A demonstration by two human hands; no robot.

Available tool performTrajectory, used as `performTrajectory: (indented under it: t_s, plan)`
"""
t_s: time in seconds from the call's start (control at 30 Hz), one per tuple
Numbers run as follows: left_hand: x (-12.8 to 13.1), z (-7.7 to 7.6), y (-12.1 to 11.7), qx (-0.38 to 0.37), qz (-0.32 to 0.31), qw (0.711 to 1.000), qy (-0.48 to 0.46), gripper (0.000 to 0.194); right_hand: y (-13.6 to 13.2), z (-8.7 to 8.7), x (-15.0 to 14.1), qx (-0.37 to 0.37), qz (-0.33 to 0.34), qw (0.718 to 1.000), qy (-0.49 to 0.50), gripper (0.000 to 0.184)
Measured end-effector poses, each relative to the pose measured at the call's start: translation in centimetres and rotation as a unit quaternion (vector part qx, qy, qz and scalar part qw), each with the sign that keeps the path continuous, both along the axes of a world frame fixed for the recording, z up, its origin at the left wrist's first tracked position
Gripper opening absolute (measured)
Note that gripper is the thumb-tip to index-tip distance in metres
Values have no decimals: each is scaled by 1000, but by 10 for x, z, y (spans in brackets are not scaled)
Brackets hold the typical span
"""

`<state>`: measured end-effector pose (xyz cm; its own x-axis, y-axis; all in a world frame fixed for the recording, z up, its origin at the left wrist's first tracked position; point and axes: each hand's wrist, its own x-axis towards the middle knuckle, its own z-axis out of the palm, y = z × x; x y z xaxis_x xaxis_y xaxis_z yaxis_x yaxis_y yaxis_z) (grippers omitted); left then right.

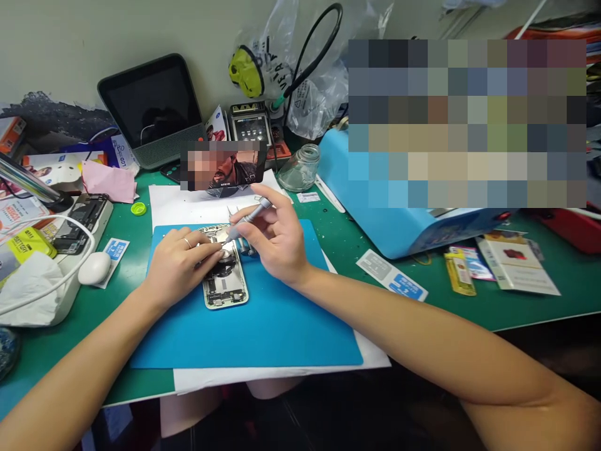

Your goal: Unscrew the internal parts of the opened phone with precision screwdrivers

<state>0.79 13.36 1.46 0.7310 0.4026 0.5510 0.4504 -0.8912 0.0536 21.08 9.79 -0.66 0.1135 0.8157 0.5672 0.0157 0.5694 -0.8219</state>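
An opened smartphone (226, 285), its internal parts exposed, lies on the blue mat (282, 338). My left hand (181, 263), with a ring on one finger, bends over the phone's left side, fingertips close together and pressing on its upper middle. Between the thumb and fingers of my right hand (282, 238) is a slim grey precision screwdriver (253, 214), slanted, its tip down among the phone's parts beside my left fingertips. My fingers cover the exact spot the tip meets. Small blue-grey items (246, 246) lie partly hidden behind my right hand.
Behind the mat stands a propped phone (239, 166) playing video, with a glass jar (300, 168) beside it. A large blue machine (380, 213) occupies the right. A tablet-like display (150, 109) leans at the back. Left are boxes, a white cable (89, 232) and an earbud case (94, 268).
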Motion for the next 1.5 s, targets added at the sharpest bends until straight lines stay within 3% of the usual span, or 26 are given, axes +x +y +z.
performTrajectory:
  t_s: [0.63,1.5]
  plan:
    - [-1,-2,-4,-42,22,999,13,21,-1,-4,2,21,-29,999,-31,47]
    - [1,-3,-4,-17,1,1000,-17,15,-1,-4,0,10,-12,1000,-1,47]
